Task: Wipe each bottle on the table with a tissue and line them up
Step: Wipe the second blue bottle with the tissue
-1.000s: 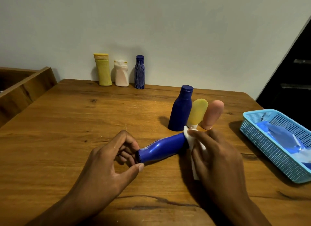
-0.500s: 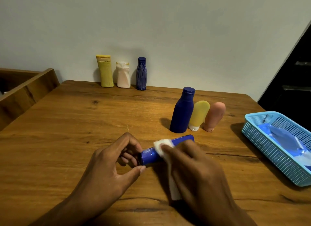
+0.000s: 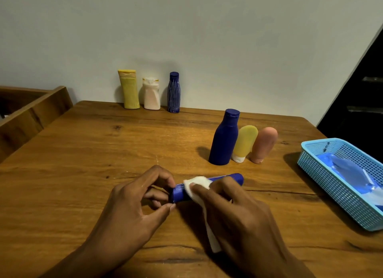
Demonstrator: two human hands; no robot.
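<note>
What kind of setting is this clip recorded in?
Probably a room in a home: a wooden table pushed against a plain wall, toiletry-style bottles standing on it, and a blue plastic basket at the right edge.

table [image 3: 103,153]: warm brown wood, darker grain lines and knots. wall [image 3: 186,29]: plain pale grey-green. lying bottle [image 3: 230,177]: solid bright blue. tissue [image 3: 198,183]: white. back row: tall bottle [image 3: 129,91] was yellow; squat bottle [image 3: 152,95] was pale pinkish-cream; slim bottle [image 3: 173,93] was dark blue with thin pale vertical streaks. middle group: big bottle [image 3: 224,139] was plain navy; tube [image 3: 244,143] was yellow with a white cap; second tube [image 3: 264,144] was salmon pink. basket [image 3: 323,174]: light blue lattice, blue and white contents.
</note>
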